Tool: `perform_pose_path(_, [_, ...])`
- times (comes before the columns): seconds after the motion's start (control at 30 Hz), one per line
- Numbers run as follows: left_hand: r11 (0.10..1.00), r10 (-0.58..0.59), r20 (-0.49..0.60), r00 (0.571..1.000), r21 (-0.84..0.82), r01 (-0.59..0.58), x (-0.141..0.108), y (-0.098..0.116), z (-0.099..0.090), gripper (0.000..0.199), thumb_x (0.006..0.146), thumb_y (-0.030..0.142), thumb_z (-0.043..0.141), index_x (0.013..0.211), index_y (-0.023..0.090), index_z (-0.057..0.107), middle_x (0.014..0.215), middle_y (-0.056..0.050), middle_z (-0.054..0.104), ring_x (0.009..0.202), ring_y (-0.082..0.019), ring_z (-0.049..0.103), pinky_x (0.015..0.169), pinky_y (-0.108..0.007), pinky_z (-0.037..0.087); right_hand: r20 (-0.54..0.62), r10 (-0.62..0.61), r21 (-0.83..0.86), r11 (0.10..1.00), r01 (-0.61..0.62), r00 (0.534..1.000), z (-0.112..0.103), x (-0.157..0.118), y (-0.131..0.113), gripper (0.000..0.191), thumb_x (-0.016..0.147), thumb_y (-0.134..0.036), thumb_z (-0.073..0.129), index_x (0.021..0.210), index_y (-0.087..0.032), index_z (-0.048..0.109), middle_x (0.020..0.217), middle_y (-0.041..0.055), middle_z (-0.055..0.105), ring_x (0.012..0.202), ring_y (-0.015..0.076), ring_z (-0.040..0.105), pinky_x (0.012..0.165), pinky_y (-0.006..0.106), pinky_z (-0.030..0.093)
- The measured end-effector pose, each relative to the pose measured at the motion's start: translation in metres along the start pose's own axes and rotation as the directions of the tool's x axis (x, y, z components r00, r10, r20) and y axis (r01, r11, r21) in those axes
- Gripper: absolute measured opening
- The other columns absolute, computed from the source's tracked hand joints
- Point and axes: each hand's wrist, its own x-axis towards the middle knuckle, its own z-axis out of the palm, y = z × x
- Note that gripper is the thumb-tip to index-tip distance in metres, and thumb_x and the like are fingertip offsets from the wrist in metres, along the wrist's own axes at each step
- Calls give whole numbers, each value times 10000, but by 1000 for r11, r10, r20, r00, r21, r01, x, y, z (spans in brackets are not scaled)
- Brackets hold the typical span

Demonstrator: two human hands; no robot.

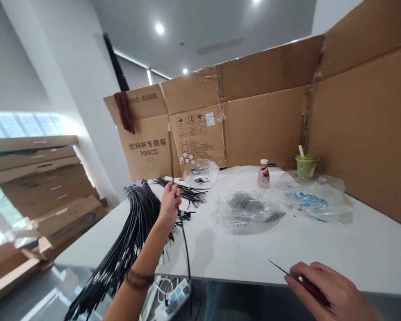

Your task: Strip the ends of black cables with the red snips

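Note:
My left hand (169,204) is closed around a long thin black cable (186,249), held upright above the table. The cable's upper end stands in front of the cardboard, and its lower part hangs past the table's front edge. At the lower right, my right hand (330,290) grips a thin pointed tool (278,266) with a dark red handle; its exact kind is unclear. The tip points up and left, apart from the cable. Beside my left arm lies a thick bundle of black cables (133,227), draped over the table edge. Behind my left hand is a smaller pile of short black cables (194,195).
Clear plastic bags hold grey pieces (245,203) and blue pieces (309,201). A small bottle (263,174) and a green cup (305,167) stand at the back of the white table (227,263). Cardboard walls (263,125) enclose it. Below hangs a power strip (173,301).

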Motion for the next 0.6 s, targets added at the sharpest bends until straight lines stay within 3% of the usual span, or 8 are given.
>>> perform_pose_path(0.1, [978, 52, -57, 997, -200, -63, -27, 11, -18, 210, 933, 339, 534, 891, 134, 547, 574, 97, 372, 384, -13, 246, 337, -139, 220, 62, 201, 103, 973, -206, 978, 18, 1, -7, 402, 892, -515, 508, 637, -205, 517, 578, -9, 513, 542, 127, 493, 535, 235, 394])
perform_pose_path(0.17, [951, 72, -114, 991, -293, -103, -44, 13, -26, 148, 932, 289, 525, 895, 145, 534, 546, 108, 319, 374, -16, 203, 334, -143, 182, 164, 316, 200, 917, -345, 934, 29, 4, -15, 485, 883, -551, 489, 581, -199, 348, 546, -42, 361, 528, 108, 374, 521, 240, 313])
perform_pose_path(0.3, [915, 53, -255, 965, -376, -150, -59, 14, -29, 114, 918, 141, 468, 821, 171, 522, 503, 93, 324, 367, -26, 219, 350, -160, 157, 424, 353, 418, 741, -526, 834, 48, 7, -32, 520, 902, -570, 427, 607, -213, 192, 596, -59, 175, 561, 99, 199, 510, 253, 195])
perform_pose_path(0.47, [897, -12, -365, 931, -415, -151, -59, 17, -27, 280, 950, 86, 353, 744, 188, 513, 506, 78, 315, 376, -30, 211, 382, -195, 129, 453, 327, 513, 665, -543, 829, 78, 7, -53, 485, 923, -596, 351, 640, -216, 251, 605, -56, 230, 564, 103, 231, 513, 248, 221])
perform_pose_path(0.6, [878, -47, -389, 920, -455, -147, -68, 20, -25, 307, 977, 112, 340, 753, 193, 532, 544, 76, 316, 411, -25, 234, 420, -199, 141, 472, 303, 501, 681, -534, 828, 98, 23, -66, 415, 911, -571, 409, 767, -198, 522, 619, -38, 396, 580, 111, 357, 553, 239, 316])
